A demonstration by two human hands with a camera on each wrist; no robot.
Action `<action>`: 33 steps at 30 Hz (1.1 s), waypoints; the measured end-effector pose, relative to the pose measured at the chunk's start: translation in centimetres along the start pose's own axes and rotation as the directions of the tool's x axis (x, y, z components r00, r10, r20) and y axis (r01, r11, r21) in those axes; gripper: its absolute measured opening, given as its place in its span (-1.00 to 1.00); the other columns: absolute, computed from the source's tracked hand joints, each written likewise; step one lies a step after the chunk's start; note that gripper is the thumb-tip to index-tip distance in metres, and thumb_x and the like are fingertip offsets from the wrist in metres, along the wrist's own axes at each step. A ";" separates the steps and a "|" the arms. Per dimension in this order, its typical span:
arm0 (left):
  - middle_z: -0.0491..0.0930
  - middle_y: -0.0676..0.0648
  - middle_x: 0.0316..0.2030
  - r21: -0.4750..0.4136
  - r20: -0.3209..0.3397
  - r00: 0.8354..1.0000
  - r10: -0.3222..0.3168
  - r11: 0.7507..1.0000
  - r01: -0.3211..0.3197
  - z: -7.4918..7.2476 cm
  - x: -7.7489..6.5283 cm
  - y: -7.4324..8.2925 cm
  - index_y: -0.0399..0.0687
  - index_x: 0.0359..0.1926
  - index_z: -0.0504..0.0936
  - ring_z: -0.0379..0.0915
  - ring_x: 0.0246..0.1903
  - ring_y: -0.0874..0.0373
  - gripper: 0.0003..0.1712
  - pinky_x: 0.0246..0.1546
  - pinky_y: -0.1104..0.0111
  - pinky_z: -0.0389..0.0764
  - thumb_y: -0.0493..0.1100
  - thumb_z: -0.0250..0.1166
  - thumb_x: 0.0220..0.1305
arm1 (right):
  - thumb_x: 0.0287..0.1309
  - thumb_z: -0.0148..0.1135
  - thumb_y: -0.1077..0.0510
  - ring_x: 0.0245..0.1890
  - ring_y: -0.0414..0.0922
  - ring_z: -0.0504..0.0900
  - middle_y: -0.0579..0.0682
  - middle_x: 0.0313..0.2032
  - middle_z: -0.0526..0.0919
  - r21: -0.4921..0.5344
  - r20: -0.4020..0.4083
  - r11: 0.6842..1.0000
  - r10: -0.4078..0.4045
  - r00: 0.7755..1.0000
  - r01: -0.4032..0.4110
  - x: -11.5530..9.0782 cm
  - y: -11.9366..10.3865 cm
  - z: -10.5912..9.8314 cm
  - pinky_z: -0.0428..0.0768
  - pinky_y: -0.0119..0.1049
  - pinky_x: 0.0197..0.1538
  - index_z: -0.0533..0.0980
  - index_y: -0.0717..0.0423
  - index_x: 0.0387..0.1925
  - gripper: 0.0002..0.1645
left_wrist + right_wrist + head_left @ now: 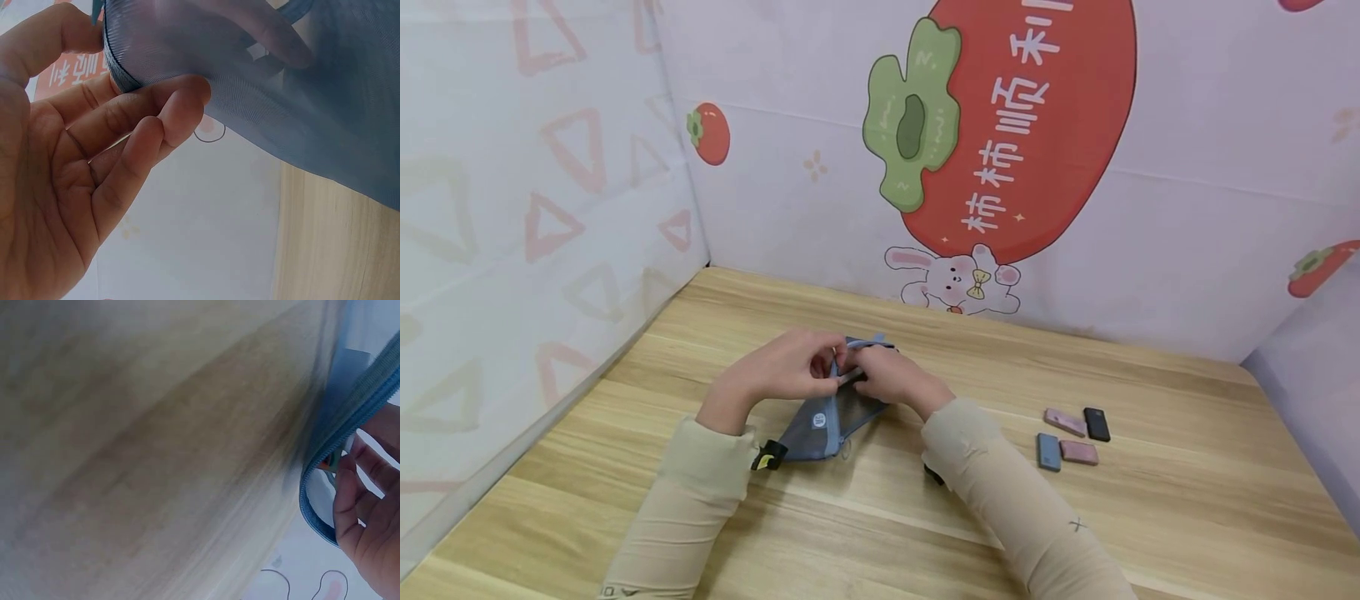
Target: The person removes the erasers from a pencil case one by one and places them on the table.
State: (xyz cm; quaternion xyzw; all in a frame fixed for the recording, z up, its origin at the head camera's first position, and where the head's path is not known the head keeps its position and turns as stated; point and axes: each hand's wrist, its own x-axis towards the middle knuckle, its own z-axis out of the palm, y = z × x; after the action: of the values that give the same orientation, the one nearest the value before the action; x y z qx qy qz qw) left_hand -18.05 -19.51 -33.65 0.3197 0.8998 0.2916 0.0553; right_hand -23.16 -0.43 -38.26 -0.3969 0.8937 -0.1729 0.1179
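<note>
A blue mesh zipper pouch [808, 437] with a round white label stands on the wooden table. My left hand [786, 367] pinches the zipper edge of its opening between thumb and fingers. In the left wrist view the left hand [94, 144] has fingertips at that edge, and fingers show through the mesh [250, 119]. From the other side, my right hand [898, 379] reaches into the opening. In the right wrist view the right hand's fingers [347, 500] are curled at the zipper [315, 456], pinching a small pale object [350, 440] partly hidden by the pouch.
To the right on the table [1187, 500] lie small flat blocks: a black one [1097, 424], a blue one [1048, 452], a pink one [1065, 422] and another pink one [1079, 452]. Behind stands a printed cloth wall [805, 217], with another at the left.
</note>
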 end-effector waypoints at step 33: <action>0.57 0.11 -0.59 -0.012 -0.007 1.000 0.016 1.000 -0.016 0.0 0.0 0.2 -0.10 -0.29 0.53 0.49 -0.51 0.30 -0.85 -0.41 0.41 0.55 -0.21 0.30 0.10 | 0.22 0.24 0.27 -0.37 -0.20 0.49 -0.07 -0.29 0.68 -0.027 -0.052 0.999 -0.039 0.998 0.038 -0.2 0.0 0.0 0.50 -0.34 -0.23 0.65 0.07 -0.20 -0.85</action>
State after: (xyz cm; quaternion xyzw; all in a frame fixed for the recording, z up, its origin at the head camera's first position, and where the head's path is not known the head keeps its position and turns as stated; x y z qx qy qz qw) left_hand -17.95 -19.35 -33.56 0.3256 0.8956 0.2986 0.0518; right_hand -22.99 -0.32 -38.25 -0.4108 0.8908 -0.1740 0.0862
